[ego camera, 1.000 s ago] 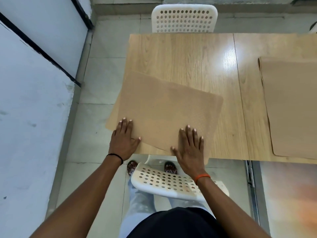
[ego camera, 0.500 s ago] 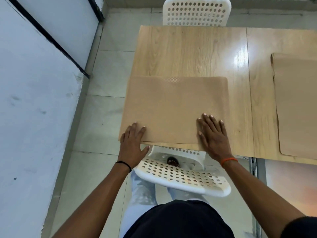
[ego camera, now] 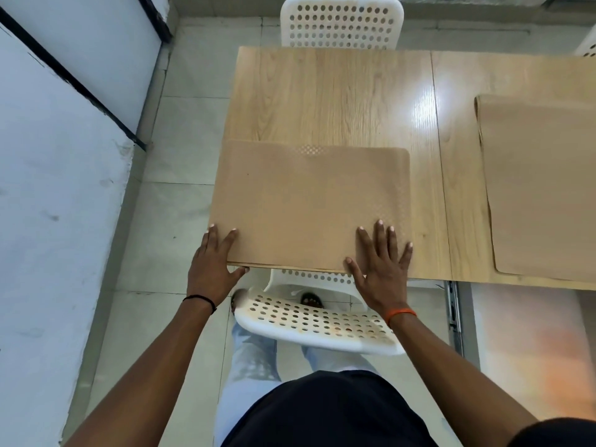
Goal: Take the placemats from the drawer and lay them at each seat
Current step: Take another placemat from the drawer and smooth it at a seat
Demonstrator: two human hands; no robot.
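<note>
Placemat (ego camera: 309,204) flat on worktop (ego camera: 329,98), near edge flush, left side overhanging. Your left hand (ego camera: 211,262) and right hand (ego camera: 380,262) open, pressing down. Risk: careless release lets overhang drag placemat off.

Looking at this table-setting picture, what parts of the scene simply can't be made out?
All in the head view:
- The drawer: not in the picture.
- The second placemat: cut off by the right edge.
- The far chair: top cropped, seat hidden by the table.
- The near chair: seat partly hidden under the table.
- The left hand: whether its fingers rest on the near placemat or grip its overhanging edge is unclear.
</note>
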